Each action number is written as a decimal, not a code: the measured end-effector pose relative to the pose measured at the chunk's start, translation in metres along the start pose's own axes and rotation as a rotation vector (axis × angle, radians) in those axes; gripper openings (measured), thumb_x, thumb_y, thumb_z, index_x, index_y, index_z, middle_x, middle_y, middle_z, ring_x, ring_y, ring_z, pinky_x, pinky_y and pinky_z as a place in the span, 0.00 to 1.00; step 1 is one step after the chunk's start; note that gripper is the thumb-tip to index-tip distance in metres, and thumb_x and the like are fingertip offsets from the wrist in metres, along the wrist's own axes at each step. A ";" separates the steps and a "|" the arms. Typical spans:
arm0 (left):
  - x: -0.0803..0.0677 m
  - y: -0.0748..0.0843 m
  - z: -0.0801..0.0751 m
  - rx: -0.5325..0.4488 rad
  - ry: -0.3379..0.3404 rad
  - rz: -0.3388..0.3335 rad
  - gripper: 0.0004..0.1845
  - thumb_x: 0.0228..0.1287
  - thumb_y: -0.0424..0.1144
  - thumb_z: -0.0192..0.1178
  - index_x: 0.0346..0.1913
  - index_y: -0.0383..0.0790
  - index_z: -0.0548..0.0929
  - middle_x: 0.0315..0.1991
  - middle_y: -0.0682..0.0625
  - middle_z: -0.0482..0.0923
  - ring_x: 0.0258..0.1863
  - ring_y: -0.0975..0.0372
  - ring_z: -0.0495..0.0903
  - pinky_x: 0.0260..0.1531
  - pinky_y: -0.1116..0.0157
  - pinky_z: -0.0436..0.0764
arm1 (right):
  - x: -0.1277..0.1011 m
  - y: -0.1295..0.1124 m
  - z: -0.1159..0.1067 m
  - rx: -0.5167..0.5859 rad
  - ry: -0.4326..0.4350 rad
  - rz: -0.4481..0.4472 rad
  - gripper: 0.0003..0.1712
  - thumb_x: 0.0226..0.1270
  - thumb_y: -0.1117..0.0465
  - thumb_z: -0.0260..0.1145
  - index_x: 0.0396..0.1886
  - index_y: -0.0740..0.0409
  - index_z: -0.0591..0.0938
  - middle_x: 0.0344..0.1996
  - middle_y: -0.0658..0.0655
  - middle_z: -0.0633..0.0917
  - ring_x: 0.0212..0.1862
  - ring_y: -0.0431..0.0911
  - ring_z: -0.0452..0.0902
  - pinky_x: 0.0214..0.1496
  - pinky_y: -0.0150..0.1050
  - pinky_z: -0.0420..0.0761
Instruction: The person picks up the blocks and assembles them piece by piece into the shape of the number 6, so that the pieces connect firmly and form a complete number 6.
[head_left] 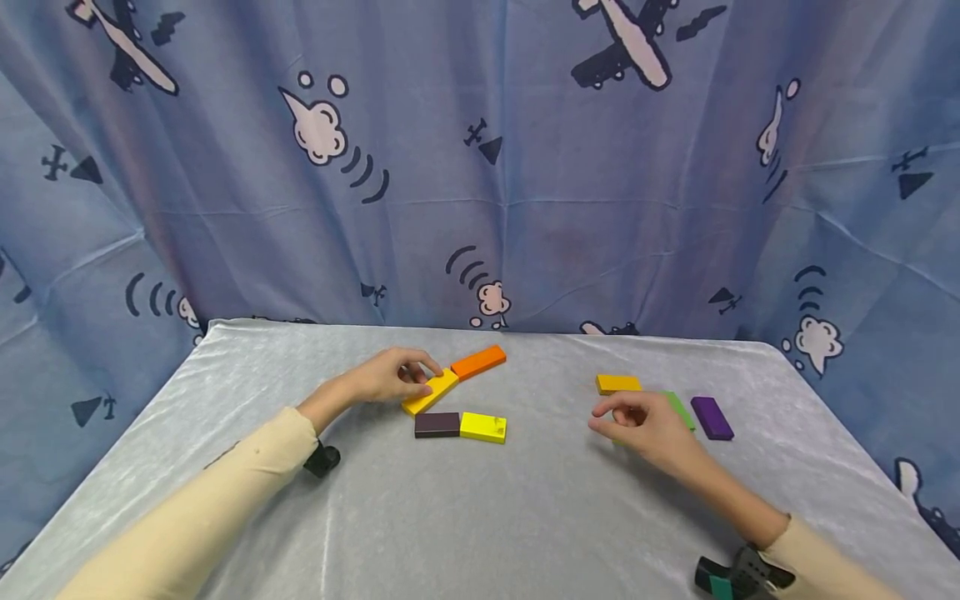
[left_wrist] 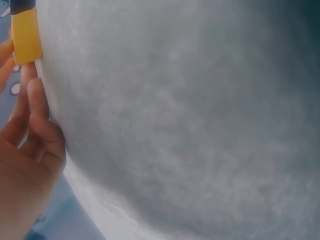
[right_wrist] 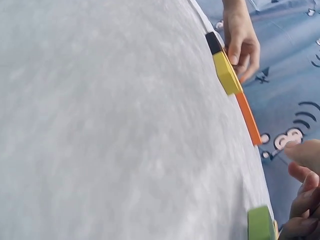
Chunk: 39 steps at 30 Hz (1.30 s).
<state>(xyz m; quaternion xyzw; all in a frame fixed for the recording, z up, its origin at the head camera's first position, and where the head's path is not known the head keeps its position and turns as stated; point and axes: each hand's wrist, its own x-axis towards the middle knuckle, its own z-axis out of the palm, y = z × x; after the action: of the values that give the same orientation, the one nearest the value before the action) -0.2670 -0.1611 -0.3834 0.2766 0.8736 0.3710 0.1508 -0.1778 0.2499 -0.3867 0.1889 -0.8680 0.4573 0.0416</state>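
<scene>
My left hand (head_left: 390, 377) pinches an amber-yellow block (head_left: 433, 392) between thumb and fingers at the back left of the cloth. An orange block (head_left: 478, 362) touches its far end, continuing the same slanted line. Just in front, a dark block (head_left: 437, 425) and a bright yellow block (head_left: 483, 427) lie end to end. My right hand (head_left: 651, 425) hovers at the right, fingers loosely bent, a gap between thumb and forefinger. Under it, a green block (head_left: 678, 410) is partly hidden, and a yellowish sliver shows below the thumb. In the right wrist view, the green block (right_wrist: 260, 222) appears beside the fingers.
A golden-yellow block (head_left: 618, 384) lies behind my right hand, and a purple block (head_left: 712, 418) to its right. Pale grey cloth (head_left: 480, 517) covers the table. A blue printed curtain (head_left: 480, 167) hangs behind its far edge.
</scene>
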 end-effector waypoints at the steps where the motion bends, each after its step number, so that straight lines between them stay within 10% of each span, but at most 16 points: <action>1: 0.000 0.000 0.000 0.001 0.000 0.000 0.15 0.70 0.31 0.66 0.57 0.40 0.85 0.39 0.49 0.83 0.37 0.58 0.80 0.41 0.62 0.81 | -0.001 0.001 -0.003 -0.005 0.000 0.006 0.07 0.62 0.60 0.78 0.35 0.57 0.88 0.19 0.49 0.72 0.22 0.40 0.64 0.21 0.34 0.65; 39: 0.000 -0.004 0.001 0.010 0.007 0.020 0.14 0.70 0.32 0.66 0.56 0.41 0.85 0.40 0.49 0.83 0.38 0.58 0.80 0.41 0.61 0.80 | -0.037 0.036 -0.056 -0.123 -0.007 0.060 0.20 0.61 0.63 0.78 0.50 0.66 0.83 0.22 0.51 0.76 0.21 0.38 0.67 0.19 0.34 0.67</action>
<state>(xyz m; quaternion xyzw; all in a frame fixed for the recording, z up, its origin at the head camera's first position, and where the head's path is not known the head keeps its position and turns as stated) -0.2684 -0.1625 -0.3870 0.2845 0.8732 0.3691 0.1426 -0.1626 0.3242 -0.3911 0.1613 -0.9000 0.4033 0.0364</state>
